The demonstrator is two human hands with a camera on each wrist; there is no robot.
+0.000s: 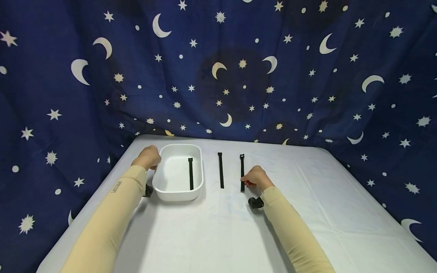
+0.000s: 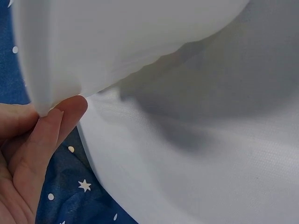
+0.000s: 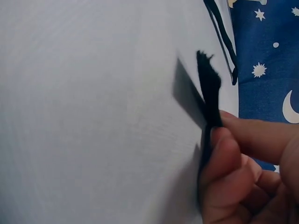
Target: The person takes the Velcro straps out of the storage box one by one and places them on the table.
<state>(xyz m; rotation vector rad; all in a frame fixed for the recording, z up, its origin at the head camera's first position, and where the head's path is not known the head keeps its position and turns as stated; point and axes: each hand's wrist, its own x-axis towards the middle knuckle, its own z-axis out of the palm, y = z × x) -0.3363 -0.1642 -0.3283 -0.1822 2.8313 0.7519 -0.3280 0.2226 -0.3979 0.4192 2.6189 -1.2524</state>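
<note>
My left hand [image 1: 148, 156] grips the left rim of a white plastic tub [image 1: 177, 196]; in the left wrist view its thumb and fingers pinch the tub's wall [image 2: 117, 42]. One black cable tie strap [image 1: 191, 175] lies lengthwise inside the tub. To the right of the tub, my right hand [image 1: 257, 177] pinches the lower part of another black cable tie strap [image 1: 242, 165], which has a slotted head at its far end. The right wrist view shows that strap's frayed-looking near end [image 3: 209, 79] tilted up off the cloth, above its shadow.
A third black strap [image 1: 220, 170] lies between the tub and my right hand, roughly parallel to the others. White cloth [image 1: 205, 235] covers the table. A blue curtain [image 1: 191, 113] with moons and stars hangs along the back and sides.
</note>
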